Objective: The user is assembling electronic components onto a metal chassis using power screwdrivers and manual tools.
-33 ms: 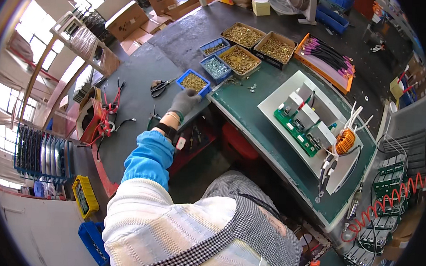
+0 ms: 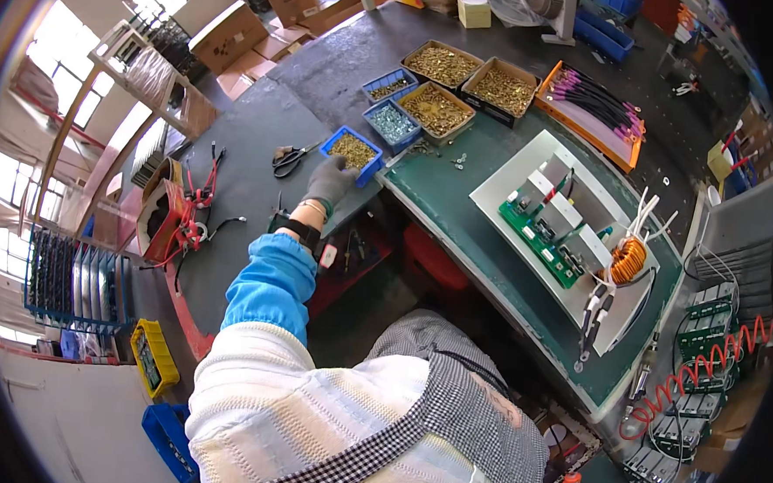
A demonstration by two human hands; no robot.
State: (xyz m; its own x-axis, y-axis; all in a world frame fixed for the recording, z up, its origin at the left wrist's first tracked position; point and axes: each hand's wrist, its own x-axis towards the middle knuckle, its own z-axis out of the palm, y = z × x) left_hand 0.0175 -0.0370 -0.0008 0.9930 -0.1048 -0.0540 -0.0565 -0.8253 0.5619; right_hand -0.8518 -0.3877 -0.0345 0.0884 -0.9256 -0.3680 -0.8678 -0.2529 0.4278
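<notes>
My gloved left hand point(image 2: 332, 184) is at the blue bin point(image 2: 374, 166) of brass-coloured fittings point(image 2: 353, 149) just ahead, but I can't tell its grip or my right hand's.

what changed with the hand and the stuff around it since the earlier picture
Very little: the gloved left hand appears to have shifted slightly left at the near edge of the small blue bin. Nothing was visibly picked up or let go. The scissors and the green circuit board stayed as they were.
</notes>
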